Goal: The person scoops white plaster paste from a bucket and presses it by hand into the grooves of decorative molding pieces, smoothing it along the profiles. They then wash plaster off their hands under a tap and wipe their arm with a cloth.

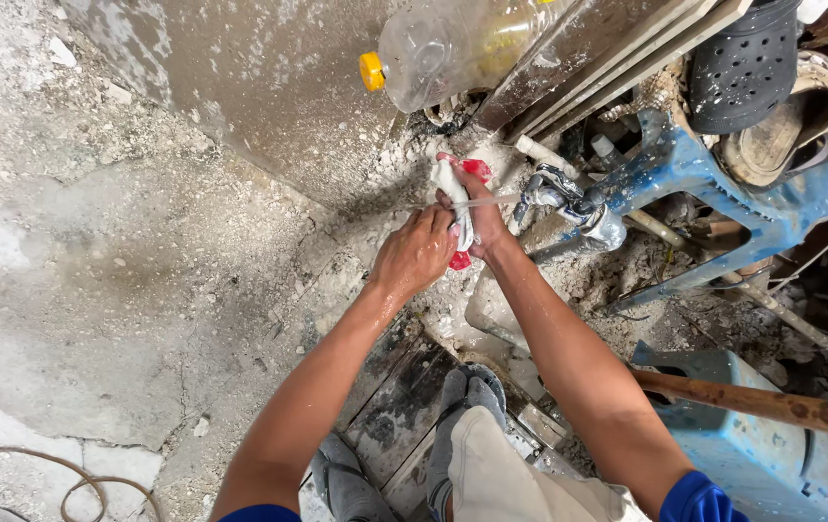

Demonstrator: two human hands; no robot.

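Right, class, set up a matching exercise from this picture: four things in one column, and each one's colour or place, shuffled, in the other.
Things:
1. bottle cap
2. rag
3. tap
4. perforated shoe

Descriptions:
A. black, top right
B. yellow, on a clear plastic bottle
C. metal, just right of the hands
D. red and white, gripped in both hands

Pairs: 1-B, 2-D, 3-C, 4-A
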